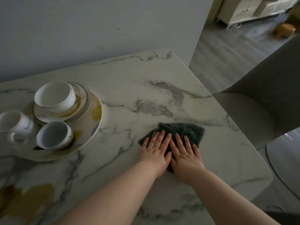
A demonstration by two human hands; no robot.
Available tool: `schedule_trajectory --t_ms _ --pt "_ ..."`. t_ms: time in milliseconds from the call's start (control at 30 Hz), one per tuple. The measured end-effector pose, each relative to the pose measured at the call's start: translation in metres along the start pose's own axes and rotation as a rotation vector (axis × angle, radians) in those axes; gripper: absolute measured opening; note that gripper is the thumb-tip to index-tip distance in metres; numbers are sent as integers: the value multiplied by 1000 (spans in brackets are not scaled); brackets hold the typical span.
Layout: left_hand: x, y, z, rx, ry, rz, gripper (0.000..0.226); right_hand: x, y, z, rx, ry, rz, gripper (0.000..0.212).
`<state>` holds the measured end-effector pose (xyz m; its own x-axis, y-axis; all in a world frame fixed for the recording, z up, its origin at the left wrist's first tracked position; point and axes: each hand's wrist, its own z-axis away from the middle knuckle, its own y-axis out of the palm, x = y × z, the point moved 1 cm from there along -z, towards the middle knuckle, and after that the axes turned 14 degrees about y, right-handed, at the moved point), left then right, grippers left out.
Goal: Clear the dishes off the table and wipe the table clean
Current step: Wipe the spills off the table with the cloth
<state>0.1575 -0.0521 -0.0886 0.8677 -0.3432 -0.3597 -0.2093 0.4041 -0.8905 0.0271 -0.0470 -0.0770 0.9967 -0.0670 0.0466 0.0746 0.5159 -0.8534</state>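
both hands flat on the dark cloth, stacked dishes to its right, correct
Not quite: the head view shows the stacked dishes to the left of the dark cloth. The left hand and right hand do lie flat on it.

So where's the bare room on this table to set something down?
The widest bare patch lies between the large plate, the wall and the cloth. A smaller one runs right of the cloth to the table edge. The left is crowded: bowl and cups on that plate. The left hand and right hand press the cloth.
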Motion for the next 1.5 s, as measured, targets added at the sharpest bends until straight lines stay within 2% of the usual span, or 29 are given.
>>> schedule_trajectory --t_ms 67,167,267,433,733,967,1167,1300,1500 --pt "2 7 30 -7 -2 13 78 10 14 20 -12 -45 20 62" --pt "12 15 60 -1 -45 38 78 23 28 32 -54 -131 47 75" --pt "23 11 65 -28 -98 16 80 31 24 23 -115 -211 40 71" --pt "47 -8 33 -59 -225 -23 68 50 -8 -25 -122 -337 84 76" --pt "90 -56 -69 -56 -368 -1 66 67 -67 -142 -172 -427 106 63" --pt "90 -82 -163 -38 -314 -27 65 33 -110 -213 -191 -339 135 63" --pt "45 -88 -234 -17 -176 -47 64 -34 -134 -234 -150 -175 116 63" --pt "13 -73 -235 -6 -92 -78 63 -69 -127 -211 -115 -105 77 63" --pt "-29 -40 -180 18 31 -74 65 -98 -85 -137 -78 -32 48 64"
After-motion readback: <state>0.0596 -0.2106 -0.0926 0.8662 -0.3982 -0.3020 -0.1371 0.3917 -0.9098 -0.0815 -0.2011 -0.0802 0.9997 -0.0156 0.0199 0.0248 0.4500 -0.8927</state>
